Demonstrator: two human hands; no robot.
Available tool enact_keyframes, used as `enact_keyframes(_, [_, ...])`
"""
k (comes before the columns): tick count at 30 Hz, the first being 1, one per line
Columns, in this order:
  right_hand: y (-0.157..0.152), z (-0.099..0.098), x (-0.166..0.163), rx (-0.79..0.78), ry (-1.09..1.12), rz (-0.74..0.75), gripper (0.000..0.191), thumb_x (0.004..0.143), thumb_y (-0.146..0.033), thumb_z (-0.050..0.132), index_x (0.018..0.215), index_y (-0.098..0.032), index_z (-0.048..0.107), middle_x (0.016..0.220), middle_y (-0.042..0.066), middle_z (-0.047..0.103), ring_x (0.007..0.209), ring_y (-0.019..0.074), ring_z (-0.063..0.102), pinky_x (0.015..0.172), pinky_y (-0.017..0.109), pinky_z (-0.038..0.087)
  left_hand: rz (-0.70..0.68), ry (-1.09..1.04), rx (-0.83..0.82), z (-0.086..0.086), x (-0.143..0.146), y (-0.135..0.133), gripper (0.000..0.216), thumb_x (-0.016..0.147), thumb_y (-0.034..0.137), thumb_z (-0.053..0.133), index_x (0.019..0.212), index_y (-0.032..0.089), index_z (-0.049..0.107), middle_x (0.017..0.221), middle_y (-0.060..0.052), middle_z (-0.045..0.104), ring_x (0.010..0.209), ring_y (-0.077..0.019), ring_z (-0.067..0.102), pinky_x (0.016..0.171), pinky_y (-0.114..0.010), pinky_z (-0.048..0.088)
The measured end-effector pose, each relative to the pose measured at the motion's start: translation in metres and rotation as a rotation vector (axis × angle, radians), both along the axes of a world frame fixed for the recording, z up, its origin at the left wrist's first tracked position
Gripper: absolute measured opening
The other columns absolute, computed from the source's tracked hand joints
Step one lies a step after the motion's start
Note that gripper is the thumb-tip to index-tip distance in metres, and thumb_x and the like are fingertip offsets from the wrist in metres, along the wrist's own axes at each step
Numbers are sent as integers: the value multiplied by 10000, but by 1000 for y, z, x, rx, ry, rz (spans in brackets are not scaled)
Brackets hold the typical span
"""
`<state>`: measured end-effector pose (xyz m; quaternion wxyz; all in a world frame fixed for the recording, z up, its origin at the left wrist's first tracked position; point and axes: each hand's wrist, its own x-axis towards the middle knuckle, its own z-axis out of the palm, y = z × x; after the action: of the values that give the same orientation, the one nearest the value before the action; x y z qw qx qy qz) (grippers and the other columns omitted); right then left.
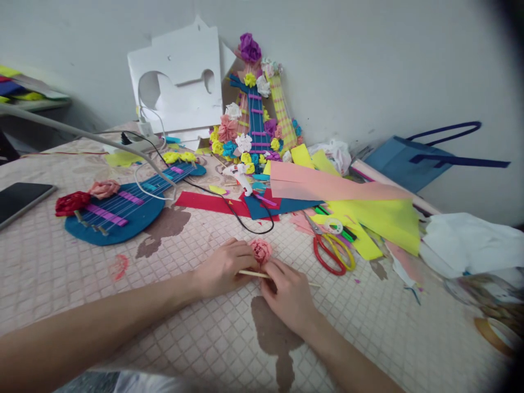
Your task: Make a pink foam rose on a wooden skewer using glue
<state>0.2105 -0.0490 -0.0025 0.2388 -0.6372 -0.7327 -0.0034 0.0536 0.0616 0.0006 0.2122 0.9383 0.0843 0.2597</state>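
Note:
Low over the patterned tabletop, my left hand [227, 266] and my right hand [287, 292] meet around a pink paper rose [261, 249]. Both hands are closed, with fingertips at the rose's base. A thin wooden stick [254, 274] runs crosswise from the left fingers beneath the right ones, its far tip showing beyond my right hand. The left fingers grip the stick's near end. The right thumb and fingers pinch at the base of the rose, partly hiding it. To the left lies a blue guitar-shaped cutout [153, 221] with purple strips and paper flowers.
Red-and-yellow scissors [329, 255] lie right of my hands. Behind stand a white glue gun [239, 176] with a black cord, red paper [204, 202], pink paper [319, 183] and flower-covered guitars [257, 120]. A phone [22, 201] rests at left, a tape roll [497, 334] at right.

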Motion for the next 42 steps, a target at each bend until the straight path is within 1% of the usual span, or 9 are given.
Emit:
enact_keyframes(7, [1, -1, 1, 13, 8, 3, 115, 771, -89, 538, 785, -202, 550, 778, -2, 626, 677, 145, 593, 582, 251, 359, 4, -33, 21, -1, 0, 0, 80, 878, 204, 571, 847, 180, 641, 839, -29, 644, 828, -153, 579, 762, -282, 398])
enact_keyframes(14, [1, 0, 0, -10, -2, 2, 134, 759, -72, 517, 774, -203, 542, 762, -10, 611, 661, 138, 582, 568, 250, 341, 24, -6, 49, 0, 1, -2, 96, 872, 198, 566, 797, 168, 617, 805, -29, 619, 785, -152, 562, 730, -281, 392])
enact_keyframes(19, [3, 2, 0, 8, -13, 2, 152, 735, -60, 507, 763, -203, 549, 760, -7, 603, 645, 131, 571, 559, 242, 335, 49, -15, 69, 2, 0, -3, 105, 867, 188, 549, 777, 164, 596, 790, -29, 609, 757, -147, 550, 702, -275, 385])
enact_keyframes(26, [1, 2, 4, 12, -30, 12, 171, 726, -55, 502, 788, -203, 563, 783, 1, 614, 661, 129, 576, 567, 228, 344, 39, 21, 53, 5, -3, -2, 51, 832, 148, 566, 802, 171, 601, 823, -27, 616, 801, -161, 553, 737, -290, 394])
enact_keyframes(33, [2, 4, 3, -1, -53, 22, 163, 729, -52, 512, 776, -200, 562, 775, -3, 619, 653, 125, 580, 567, 230, 350, 46, 30, 38, 4, -4, -2, 54, 823, 142, 571, 789, 177, 594, 812, -20, 619, 798, -156, 558, 739, -288, 386])
enact_keyframes(38, [2, 5, 2, 12, -47, 25, 171, 738, -51, 503, 790, -200, 569, 783, 2, 638, 645, 127, 590, 560, 231, 357, 114, 14, 57, 8, -5, -6, 29, 824, 156, 591, 818, 177, 572, 815, -10, 610, 791, -155, 546, 715, -293, 358])
enact_keyframes(42, [1, 5, 2, 16, -45, 24, 197, 733, -51, 504, 834, -200, 584, 811, 10, 655, 660, 139, 605, 573, 243, 380, 153, -18, 129, 10, -4, -12, 54, 867, 224, 577, 864, 178, 550, 856, -24, 616, 835, -178, 539, 728, -317, 348])
